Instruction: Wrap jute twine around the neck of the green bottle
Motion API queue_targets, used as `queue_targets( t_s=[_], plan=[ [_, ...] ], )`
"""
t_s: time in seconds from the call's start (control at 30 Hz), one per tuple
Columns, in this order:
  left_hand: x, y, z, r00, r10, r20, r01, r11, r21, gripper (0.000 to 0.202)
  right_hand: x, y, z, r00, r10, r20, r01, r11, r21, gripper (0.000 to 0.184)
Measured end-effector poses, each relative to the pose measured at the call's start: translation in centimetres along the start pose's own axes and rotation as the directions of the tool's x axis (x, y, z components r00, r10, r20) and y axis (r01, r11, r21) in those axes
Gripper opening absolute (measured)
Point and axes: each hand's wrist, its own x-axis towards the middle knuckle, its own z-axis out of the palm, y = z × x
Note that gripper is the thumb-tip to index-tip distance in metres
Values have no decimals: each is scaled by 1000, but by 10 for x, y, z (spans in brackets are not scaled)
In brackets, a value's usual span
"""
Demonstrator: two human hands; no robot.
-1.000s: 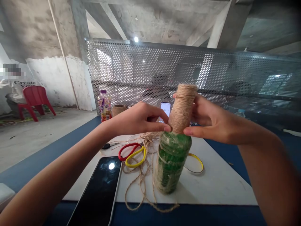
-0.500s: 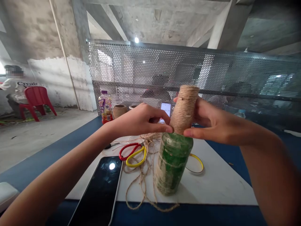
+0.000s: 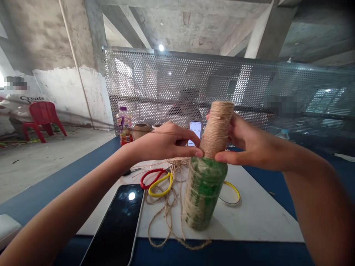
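Our left hand (image 3: pixel 163 142) and right hand (image 3: pixel 252 146) close from either side on the jute-wrapped neck (image 3: pixel 217 129) of a green bottle (image 3: pixel 203 194), which stands upright on a white tabletop (image 3: pixel 257 214) beside loose twine (image 3: pixel 166 210) and red-and-yellow scissors (image 3: pixel 155 181). Behind it, a propped phone (image 3: pixel 195 133) shows about 00:09:30. A drink bottle's (image 3: pixel 124 125) label is too small to read. At far left, a person's shirt (image 3: pixel 33 105) reads "Create".

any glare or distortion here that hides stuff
In the head view, a white glare spot sits on the black phone screen; the head view's wide lens curves the perforated metal panel; there, a pixelated patch also covers the head of the seated person.
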Motion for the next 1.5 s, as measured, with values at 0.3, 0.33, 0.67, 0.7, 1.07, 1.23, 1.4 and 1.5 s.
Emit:
queue_targets(
  t_s=[0.3,0.33,0.67,0.7,1.07,1.23,1.4,1.5],
  plan=[
    [-1,-2,1,1000,1,-16,-1,1000,-6,33,1,-3,-1,1000,7,28,-6,999,-39,87],
    [-1,-2,1,1000,5,-18,-5,1000,1,33,2,-1,0,1000,16,5,-15,999,-48,88],
    [-1,-2,1,1000,13,-21,-12,1000,16,33,1,-5,4,999,8,45,-13,994,105,87],
    [-1,-2,1,1000,14,-20,-14,1000,15,32,1,-6,3,999,5,53,-10,995,100,85],
    [0,1,0,999,-7,-32,7,1000,8,37,2,-4,6,1000,16,-11,-16,1000,-9,82],
    [-1,0,0,999,-28,-39,28,1000,11,36,1,-3,5,995,-54,78,45,992,115,78],
    [0,0,1,999,5,-33,-4,1000,18,33,2,-1,-2,996,-82,-34,84,994,63,70],
    [0,0,2,999,16,-37,-15,1000,20,32,5,-7,0,963,-88,-254,103,994,43,54]
  ],
)
